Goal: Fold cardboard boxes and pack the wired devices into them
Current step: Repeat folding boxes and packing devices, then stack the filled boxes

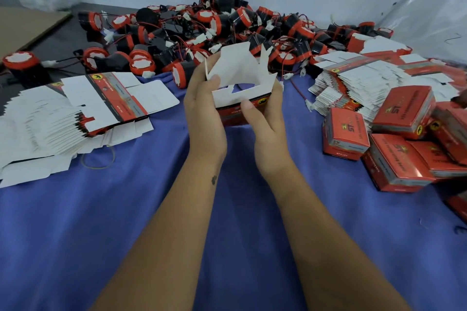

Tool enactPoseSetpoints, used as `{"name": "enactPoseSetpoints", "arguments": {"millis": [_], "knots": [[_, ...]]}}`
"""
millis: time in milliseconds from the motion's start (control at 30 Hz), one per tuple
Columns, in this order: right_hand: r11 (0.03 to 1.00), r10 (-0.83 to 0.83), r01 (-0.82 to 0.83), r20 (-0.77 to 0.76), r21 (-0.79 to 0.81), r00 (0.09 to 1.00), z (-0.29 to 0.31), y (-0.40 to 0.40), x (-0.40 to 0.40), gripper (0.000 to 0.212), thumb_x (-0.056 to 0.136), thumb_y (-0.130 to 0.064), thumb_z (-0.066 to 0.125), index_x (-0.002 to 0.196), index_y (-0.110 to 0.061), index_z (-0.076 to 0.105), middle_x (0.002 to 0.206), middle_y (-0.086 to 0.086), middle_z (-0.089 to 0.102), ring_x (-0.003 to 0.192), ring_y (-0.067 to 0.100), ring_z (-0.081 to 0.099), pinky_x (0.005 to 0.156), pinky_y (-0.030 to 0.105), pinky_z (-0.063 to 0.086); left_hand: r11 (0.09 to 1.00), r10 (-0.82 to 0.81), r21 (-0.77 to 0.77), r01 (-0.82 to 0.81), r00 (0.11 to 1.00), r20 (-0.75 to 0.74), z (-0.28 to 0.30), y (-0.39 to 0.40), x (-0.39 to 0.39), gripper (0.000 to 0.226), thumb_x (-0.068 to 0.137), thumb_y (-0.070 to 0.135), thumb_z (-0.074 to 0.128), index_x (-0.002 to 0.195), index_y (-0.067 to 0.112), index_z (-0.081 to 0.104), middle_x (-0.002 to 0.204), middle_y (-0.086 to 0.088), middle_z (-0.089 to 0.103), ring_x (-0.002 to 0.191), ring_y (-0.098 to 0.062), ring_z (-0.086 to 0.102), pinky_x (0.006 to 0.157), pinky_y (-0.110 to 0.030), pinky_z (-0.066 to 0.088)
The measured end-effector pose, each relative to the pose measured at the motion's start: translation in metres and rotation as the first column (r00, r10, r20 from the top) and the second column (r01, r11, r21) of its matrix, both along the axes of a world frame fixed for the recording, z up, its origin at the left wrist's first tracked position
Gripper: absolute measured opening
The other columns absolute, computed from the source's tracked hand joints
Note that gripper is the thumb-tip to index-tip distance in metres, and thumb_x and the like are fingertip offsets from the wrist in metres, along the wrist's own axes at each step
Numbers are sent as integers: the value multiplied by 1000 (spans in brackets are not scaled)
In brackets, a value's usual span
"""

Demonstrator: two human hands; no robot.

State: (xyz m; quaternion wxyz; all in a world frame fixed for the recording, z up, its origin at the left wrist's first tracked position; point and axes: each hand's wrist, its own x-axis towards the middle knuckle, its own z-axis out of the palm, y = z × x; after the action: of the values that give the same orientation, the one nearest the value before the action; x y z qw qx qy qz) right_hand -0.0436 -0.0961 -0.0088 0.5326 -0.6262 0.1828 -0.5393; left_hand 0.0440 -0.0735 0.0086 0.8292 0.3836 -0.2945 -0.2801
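Observation:
A red cardboard box [242, 88] with white inner flaps standing up is held above the blue cloth at the centre. My left hand [204, 113] grips its left side, thumb pressed on a white flap. My right hand [265, 124] grips the right side, thumb on the front wall. Behind the box lies a big heap of black-and-red wired devices [202, 33] with white connectors. A fanned stack of flat box blanks [75, 113] lies to the left, and another such stack [366, 78] to the right.
Several closed red boxes [401, 139] are piled at the right. The blue cloth [240, 209] covers the table. A brown cardboard sheet [25, 25] lies at the far left. A rubber band [98, 159] rests near the left stack. A white wall stands behind.

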Motion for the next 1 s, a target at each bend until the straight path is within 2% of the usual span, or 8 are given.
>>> {"name": "enactPoseSetpoints", "arguments": {"millis": [100,233,300,433,633,767,933,1000], "knots": [[999,15,-15,5,49,1000,4,-5,-9,34,100,-23,49,133,-19,49,123,-12,63,115,3,58,88,18,49,999,49,-20,-48,997,53,0,1,0,37,88,20,44,117,25,67,124,0,68,119,-18,62,100,-39,52],[992,-8,7,5,127,1000,9,-9,-13,40,95,-29,56,128,-7,54,122,7,63,109,13,62,82,24,51,1000,9,-22,-7,994,105,-1,1,2,43,91,21,40,125,10,63,128,-9,66,120,-23,61,99,-41,53],[978,15,-24,46,207,999,10,-10,-11,35,91,-27,59,122,-11,54,117,5,63,104,13,62,80,24,53,998,-41,-35,44,995,96,-2,1,1,38,91,19,41,118,13,67,120,-5,70,113,-21,65,89,-32,55],[944,16,-43,85,326,996,8,-14,-11,29,81,-24,62,109,-18,58,106,3,66,98,20,62,76,34,54,990,-139,20,138,984,108,-6,0,-1,36,94,20,41,115,12,68,115,-12,71,105,-27,68,84,-36,57],[964,-40,50,-43,262,998,4,-12,-7,19,95,-9,51,106,-22,60,97,-7,67,84,3,63,63,20,52,990,-129,40,132,989,-70,-11,0,-2,34,91,29,42,98,26,76,101,-6,75,92,-22,70,75,-35,56],[963,-86,108,-98,246,991,2,-14,-6,31,93,-3,45,102,-30,58,96,-7,67,82,3,63,64,22,55,979,-192,38,201,966,-176,-9,0,3,50,103,37,26,118,14,68,118,-10,71,105,-24,68,81,-32,56],[959,-105,122,-82,255,991,2,-15,-8,35,91,-3,45,104,-33,55,99,-5,66,81,4,64,65,23,56,988,-88,145,56,970,227,-12,-1,-3,33,97,11,42,104,30,68,102,17,71,96,-2,65,78,-20,52],[965,-79,102,-102,240,992,0,-16,-8,32,88,-7,47,107,-32,56,105,-2,67,91,12,66,74,33,59,983,-89,179,40,957,276,-15,-3,-3,38,93,4,43,109,32,64,108,16,67,99,-1,62,83,-21,50]]}}
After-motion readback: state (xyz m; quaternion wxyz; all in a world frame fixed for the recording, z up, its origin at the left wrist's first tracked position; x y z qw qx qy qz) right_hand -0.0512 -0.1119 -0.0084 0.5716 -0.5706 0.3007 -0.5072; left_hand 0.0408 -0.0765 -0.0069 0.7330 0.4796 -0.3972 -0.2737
